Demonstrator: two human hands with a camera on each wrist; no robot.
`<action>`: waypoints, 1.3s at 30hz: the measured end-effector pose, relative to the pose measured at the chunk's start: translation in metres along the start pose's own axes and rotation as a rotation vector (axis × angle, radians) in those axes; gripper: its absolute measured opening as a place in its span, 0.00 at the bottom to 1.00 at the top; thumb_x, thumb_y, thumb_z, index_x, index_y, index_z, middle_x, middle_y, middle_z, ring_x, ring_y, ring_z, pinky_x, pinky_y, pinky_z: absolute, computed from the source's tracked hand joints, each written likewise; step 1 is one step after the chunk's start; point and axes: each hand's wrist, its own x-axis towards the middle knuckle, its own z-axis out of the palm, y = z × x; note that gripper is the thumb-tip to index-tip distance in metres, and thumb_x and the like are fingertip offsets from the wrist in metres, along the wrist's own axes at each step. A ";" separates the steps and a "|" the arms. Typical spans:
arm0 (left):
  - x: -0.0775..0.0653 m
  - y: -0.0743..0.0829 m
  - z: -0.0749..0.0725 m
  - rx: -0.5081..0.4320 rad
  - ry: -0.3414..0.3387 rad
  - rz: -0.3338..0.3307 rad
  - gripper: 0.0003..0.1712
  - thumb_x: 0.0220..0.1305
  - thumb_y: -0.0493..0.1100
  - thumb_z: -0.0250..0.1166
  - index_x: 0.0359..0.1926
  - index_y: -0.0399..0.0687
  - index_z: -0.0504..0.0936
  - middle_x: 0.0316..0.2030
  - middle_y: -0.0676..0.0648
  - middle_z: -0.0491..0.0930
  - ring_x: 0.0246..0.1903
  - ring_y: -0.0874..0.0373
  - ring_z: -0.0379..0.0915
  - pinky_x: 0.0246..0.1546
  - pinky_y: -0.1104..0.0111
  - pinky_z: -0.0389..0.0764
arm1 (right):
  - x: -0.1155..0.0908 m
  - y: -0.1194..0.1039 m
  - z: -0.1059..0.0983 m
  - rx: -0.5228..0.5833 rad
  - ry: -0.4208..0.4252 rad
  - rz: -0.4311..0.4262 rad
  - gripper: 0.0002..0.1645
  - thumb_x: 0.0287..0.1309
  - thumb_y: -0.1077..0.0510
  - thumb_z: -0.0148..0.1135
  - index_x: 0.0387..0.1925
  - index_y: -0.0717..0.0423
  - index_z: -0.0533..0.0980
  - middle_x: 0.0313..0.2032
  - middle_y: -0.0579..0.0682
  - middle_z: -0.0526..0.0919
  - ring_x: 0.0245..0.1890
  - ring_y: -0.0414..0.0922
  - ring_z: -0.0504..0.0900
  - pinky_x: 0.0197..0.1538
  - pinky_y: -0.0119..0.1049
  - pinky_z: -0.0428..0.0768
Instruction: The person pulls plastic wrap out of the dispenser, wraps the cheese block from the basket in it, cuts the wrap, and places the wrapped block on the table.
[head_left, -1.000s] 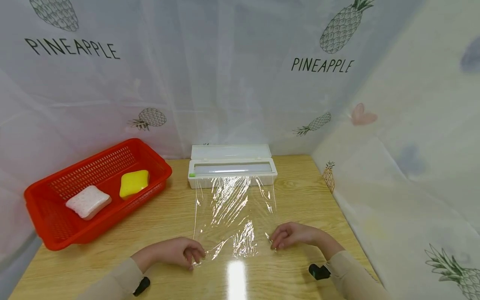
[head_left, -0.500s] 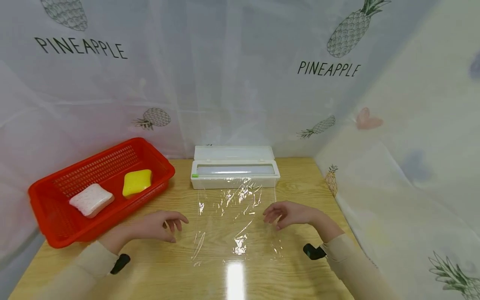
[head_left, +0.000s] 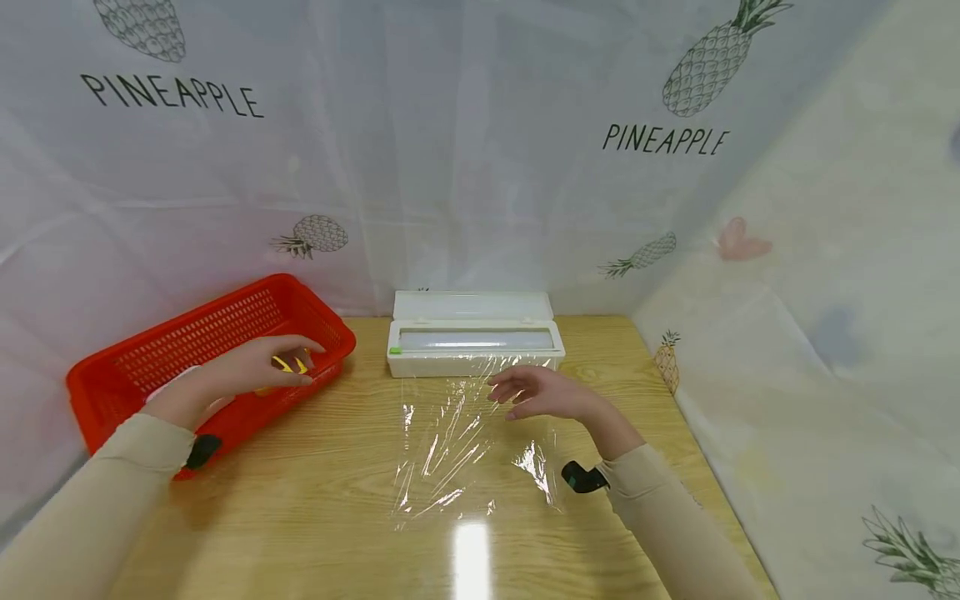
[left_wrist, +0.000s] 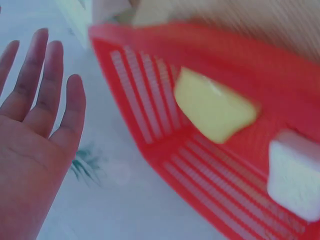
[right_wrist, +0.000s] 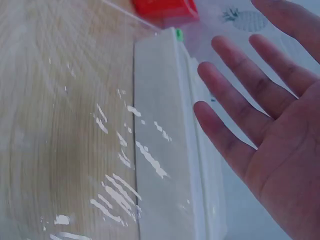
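My left hand [head_left: 255,367] hovers over the red basket [head_left: 202,324], fingers spread and holding nothing. Beneath it lie a yellow sponge [left_wrist: 212,107] and a white sponge [left_wrist: 295,177], both mostly hidden by the hand in the head view. My right hand [head_left: 547,393] is above a sheet of plastic wrap [head_left: 450,450], its fingers apart and nothing in them. The wrap runs from the front of a white wrap dispenser [head_left: 476,364] and lies over the wooden table. The dispenser's lid [head_left: 472,305] stands raised at the back.
A small green slider [head_left: 395,351] sits at the dispenser's left end. A pineapple-print curtain [head_left: 465,167] hangs behind and to the right of the wooden table [head_left: 315,517]. Each wrist carries a black camera [head_left: 583,477].
Both hands have let go of the wrap's near corners, and it now lies on the table. My left hand has moved left and up over the basket; the right has moved towards the dispenser.
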 end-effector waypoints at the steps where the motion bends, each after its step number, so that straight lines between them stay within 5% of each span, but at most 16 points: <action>1: 0.001 -0.005 -0.004 0.009 0.006 -0.008 0.29 0.61 0.47 0.70 0.60 0.41 0.74 0.46 0.45 0.78 0.45 0.51 0.75 0.42 0.65 0.79 | 0.003 0.001 0.003 0.001 0.013 -0.011 0.32 0.56 0.70 0.65 0.62 0.69 0.67 0.53 0.64 0.78 0.55 0.61 0.75 0.59 0.56 0.72; 7: 0.012 -0.035 -0.021 0.108 -0.007 -0.044 0.28 0.61 0.44 0.70 0.60 0.38 0.75 0.47 0.41 0.79 0.46 0.45 0.75 0.44 0.58 0.80 | 0.022 0.004 0.022 0.039 0.069 -0.059 0.31 0.54 0.73 0.65 0.60 0.73 0.68 0.51 0.69 0.78 0.53 0.62 0.76 0.58 0.59 0.71; 14: 0.028 -0.067 -0.024 0.173 -0.070 -0.111 0.30 0.57 0.42 0.72 0.59 0.36 0.75 0.47 0.36 0.78 0.47 0.38 0.73 0.45 0.51 0.80 | 0.040 0.013 0.048 0.072 0.102 -0.049 0.30 0.54 0.72 0.67 0.59 0.70 0.70 0.51 0.70 0.78 0.54 0.67 0.74 0.57 0.51 0.75; 23: 0.045 -0.101 -0.012 0.266 -0.183 -0.168 0.53 0.38 0.40 0.81 0.68 0.51 0.67 0.64 0.23 0.50 0.59 0.22 0.48 0.50 0.28 0.61 | 0.053 0.031 0.077 0.172 0.092 0.011 0.31 0.52 0.73 0.67 0.58 0.73 0.69 0.50 0.71 0.77 0.52 0.65 0.76 0.51 0.38 0.79; 31: 0.056 -0.114 -0.009 0.202 -0.267 -0.316 0.59 0.34 0.39 0.82 0.71 0.53 0.63 0.66 0.26 0.46 0.58 0.22 0.50 0.46 0.35 0.73 | 0.053 0.042 0.096 0.238 0.091 0.042 0.31 0.53 0.73 0.65 0.59 0.74 0.68 0.50 0.70 0.78 0.52 0.66 0.76 0.50 0.37 0.80; 39: 0.058 -0.110 -0.010 0.206 -0.291 -0.321 0.54 0.34 0.36 0.81 0.66 0.54 0.67 0.60 0.30 0.54 0.50 0.30 0.62 0.37 0.47 0.81 | 0.059 0.042 0.103 0.235 0.160 0.054 0.29 0.51 0.75 0.64 0.57 0.73 0.71 0.48 0.70 0.79 0.48 0.64 0.78 0.47 0.36 0.81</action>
